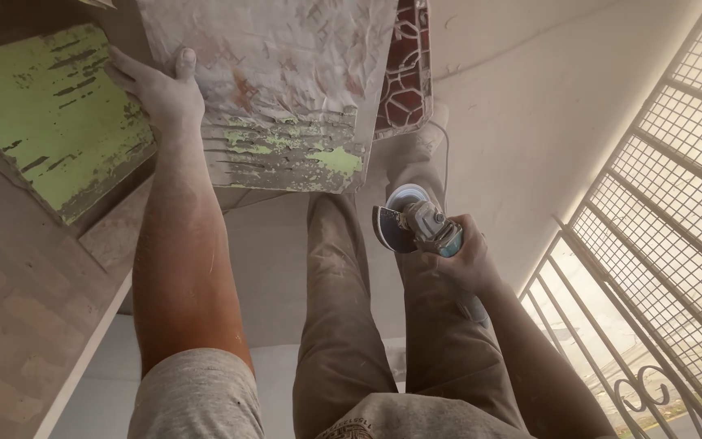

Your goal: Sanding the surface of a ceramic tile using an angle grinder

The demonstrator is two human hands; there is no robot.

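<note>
My left hand grips the left edge of a dusty wooden panel whose green paint is mostly scraped off, leaving flakes along its lower edge. My right hand holds an angle grinder by its body, the disc facing left and hanging below the panel, apart from it. Dust coats both forearms. My legs in dusty trousers stand underneath.
A second board with peeling green paint leans at the left on a brown wooden surface. A red patterned panel stands behind. A metal grille gate runs along the right. The floor is pale and dusty.
</note>
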